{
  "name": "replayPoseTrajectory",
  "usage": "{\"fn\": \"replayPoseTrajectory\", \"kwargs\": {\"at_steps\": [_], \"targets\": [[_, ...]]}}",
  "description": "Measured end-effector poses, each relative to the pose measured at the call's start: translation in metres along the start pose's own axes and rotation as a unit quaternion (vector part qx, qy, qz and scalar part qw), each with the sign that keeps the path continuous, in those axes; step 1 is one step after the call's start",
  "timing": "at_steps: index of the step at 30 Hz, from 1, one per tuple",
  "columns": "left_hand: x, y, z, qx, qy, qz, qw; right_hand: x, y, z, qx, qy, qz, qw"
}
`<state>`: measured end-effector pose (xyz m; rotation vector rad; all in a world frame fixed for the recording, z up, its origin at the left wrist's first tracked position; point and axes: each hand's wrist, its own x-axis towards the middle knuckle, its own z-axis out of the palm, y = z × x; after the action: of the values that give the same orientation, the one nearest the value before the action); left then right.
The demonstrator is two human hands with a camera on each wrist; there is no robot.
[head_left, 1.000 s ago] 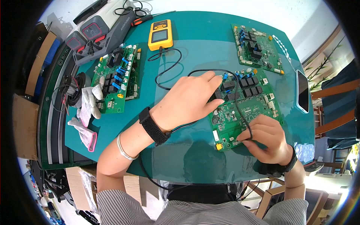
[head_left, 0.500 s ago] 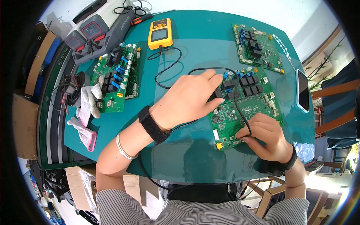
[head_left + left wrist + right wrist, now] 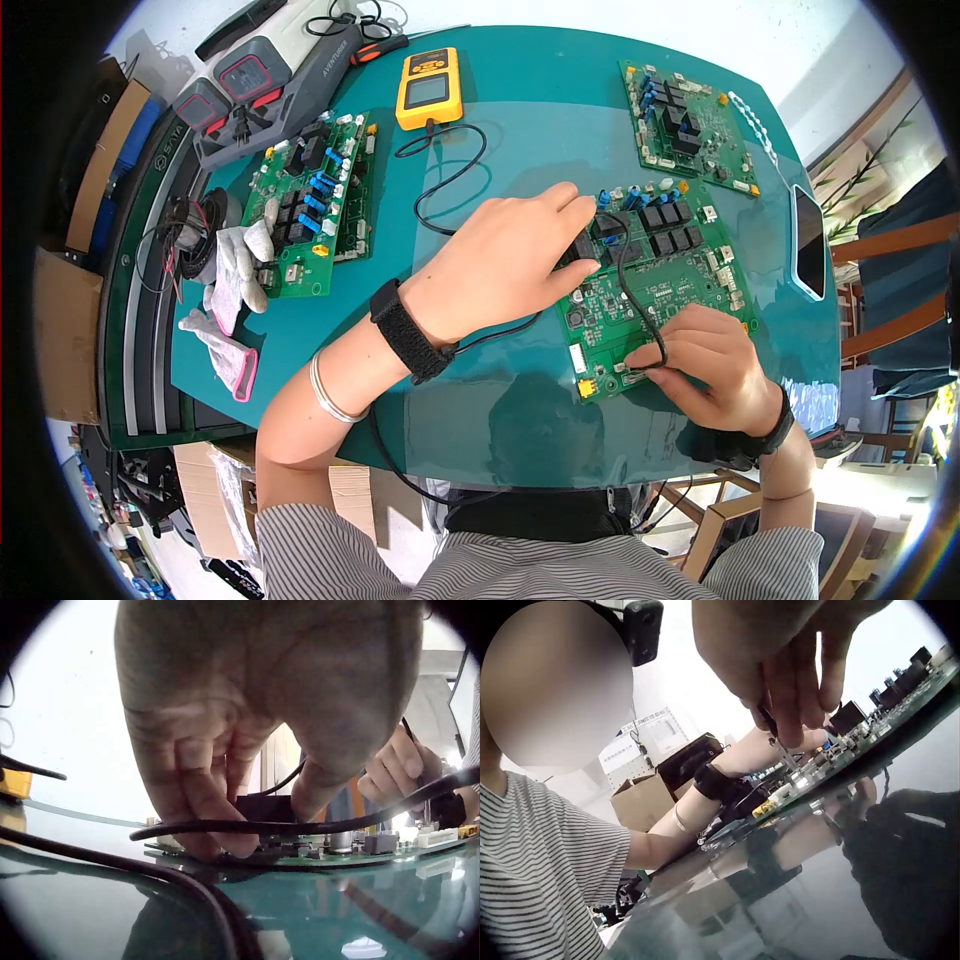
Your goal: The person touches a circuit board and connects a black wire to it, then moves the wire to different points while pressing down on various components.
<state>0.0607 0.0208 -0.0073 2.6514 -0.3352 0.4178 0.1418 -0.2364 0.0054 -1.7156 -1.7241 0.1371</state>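
Observation:
A green circuit board (image 3: 670, 285) with black relays and blue parts lies on the table in front of the person. The left hand (image 3: 505, 255) grips its left side; in the left wrist view the thumb and fingers (image 3: 199, 795) straddle a black block (image 3: 264, 807) at the board. At the board's near edge, the right hand (image 3: 705, 352) pinches the end of a black cable (image 3: 632, 285). A narrow metal tip (image 3: 786, 756) extends below those fingers to a white connector (image 3: 802, 778) in the right wrist view.
A yellow handheld meter (image 3: 428, 90) with a cord stands at the back. More circuit boards lie left (image 3: 310, 215) and back right (image 3: 685, 130). Gloves (image 3: 232, 270), a phone (image 3: 806, 243) and a grey tool case (image 3: 290, 105) sit around the table's sides.
The black cable's loop has dropped from above the left hand and now bends tighter over the board. My right hand has shifted slightly left; the left hand stays in place.

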Motion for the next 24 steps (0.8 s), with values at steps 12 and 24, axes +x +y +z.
{"fn": "replayPoseTrajectory", "kwargs": {"at_steps": [12,24], "targets": [[0.0,0.004,-0.001,0.005,0.002,0.0,1.0,-0.007,0.002,0.004,0.04,0.095,0.053,0.993],[0.001,-0.001,-0.003,-0.007,-0.006,0.011,1.0,0.003,-0.001,0.0,0.06,0.006,0.093,0.994]]}}
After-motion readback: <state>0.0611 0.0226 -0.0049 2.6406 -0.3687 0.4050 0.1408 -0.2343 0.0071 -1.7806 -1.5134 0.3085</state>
